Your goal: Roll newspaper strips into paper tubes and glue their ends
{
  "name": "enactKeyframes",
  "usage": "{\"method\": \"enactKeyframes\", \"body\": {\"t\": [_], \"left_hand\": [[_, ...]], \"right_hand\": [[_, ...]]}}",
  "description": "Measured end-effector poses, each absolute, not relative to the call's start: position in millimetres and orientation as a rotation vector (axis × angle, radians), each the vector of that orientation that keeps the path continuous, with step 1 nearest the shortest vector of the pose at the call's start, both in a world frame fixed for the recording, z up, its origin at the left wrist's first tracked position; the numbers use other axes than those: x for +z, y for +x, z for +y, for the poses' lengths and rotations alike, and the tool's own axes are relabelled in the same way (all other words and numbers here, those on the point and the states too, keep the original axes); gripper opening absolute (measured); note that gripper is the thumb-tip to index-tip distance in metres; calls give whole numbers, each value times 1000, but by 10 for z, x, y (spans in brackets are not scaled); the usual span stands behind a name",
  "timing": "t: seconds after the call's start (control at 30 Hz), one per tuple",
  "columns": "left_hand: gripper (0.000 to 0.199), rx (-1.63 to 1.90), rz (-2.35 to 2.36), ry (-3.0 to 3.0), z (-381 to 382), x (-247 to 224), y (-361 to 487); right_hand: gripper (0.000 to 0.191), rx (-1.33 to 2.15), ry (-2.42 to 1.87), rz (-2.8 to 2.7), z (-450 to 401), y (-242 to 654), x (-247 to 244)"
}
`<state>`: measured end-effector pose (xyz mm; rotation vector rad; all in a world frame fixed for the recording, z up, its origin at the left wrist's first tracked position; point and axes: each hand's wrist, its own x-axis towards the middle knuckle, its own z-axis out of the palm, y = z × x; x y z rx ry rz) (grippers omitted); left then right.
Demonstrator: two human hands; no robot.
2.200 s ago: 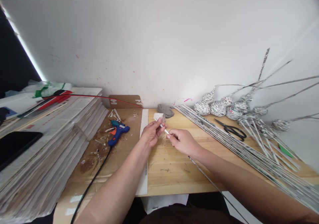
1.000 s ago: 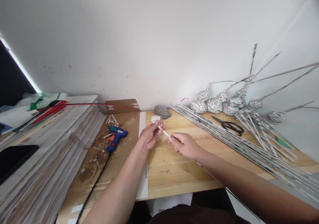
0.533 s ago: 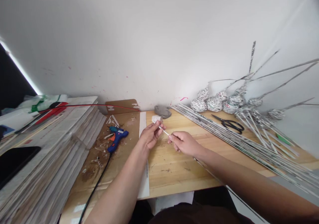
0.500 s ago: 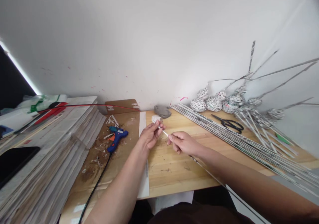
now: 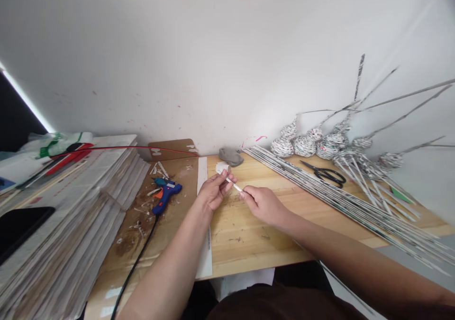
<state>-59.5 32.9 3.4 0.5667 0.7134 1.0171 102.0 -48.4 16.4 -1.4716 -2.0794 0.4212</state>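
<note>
Between my two hands runs a thin rolled-paper tube (image 5: pixel 235 185), white where it shows. My left hand (image 5: pixel 214 190) pinches its upper end with thumb and fingers. Lower and to the right, my right hand (image 5: pixel 263 204) is closed around the same tube. The far part of the tube passes behind my right hand and forearm. Just beyond my left fingertips lies a small whitish roll (image 5: pixel 222 167) on the table, partly covered by the fingers. A crumpled grey cloth (image 5: pixel 231 157) sits behind it against the wall.
At left are a tall newspaper stack (image 5: pixel 117 192), a phone (image 5: pixel 24 227) and a blue glue gun (image 5: pixel 166 196) on cardboard. To the right lie long paper tubes (image 5: pixel 320 192), black scissors (image 5: pixel 325 173) and several woven gourd shapes (image 5: pixel 304 145). A wooden table (image 5: pixel 249 249) spans below.
My right hand has turned and its fingers have closed more around the tube, shifting slightly up and right. My left hand keeps its pinch. The view has shifted slightly.
</note>
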Motion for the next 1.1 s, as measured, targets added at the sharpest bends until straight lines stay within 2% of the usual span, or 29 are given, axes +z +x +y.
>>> {"method": "enactKeyframes", "body": {"t": [0.23, 0.37, 0.47, 0.6, 0.67, 0.8, 0.97, 1.1], "left_hand": [[11, 1012, 767, 546, 306, 29, -568], [12, 1002, 750, 549, 311, 30, -571], [12, 1029, 738, 551, 326, 21, -585], [12, 1052, 722, 558, 342, 5, -601], [12, 1040, 694, 563, 339, 3, -600], [10, 1017, 661, 546, 323, 11, -587], [11, 997, 653, 559, 314, 16, -583], [11, 994, 637, 550, 295, 53, -584]], "right_hand": [[39, 46, -1638, -2250, -405, 889, 246], [39, 31, -1643, -2281, -331, 814, 260], [34, 433, -1553, -2133, -302, 837, 217], [36, 1531, -1369, -1463, -303, 943, 118], [31, 1861, -1198, -1104, -335, 993, 56], [24, 2099, -924, -833, -418, 1029, -40], [37, 2000, -1050, -951, -339, 943, 58], [28, 2094, -944, -800, -265, 848, 166]]}}
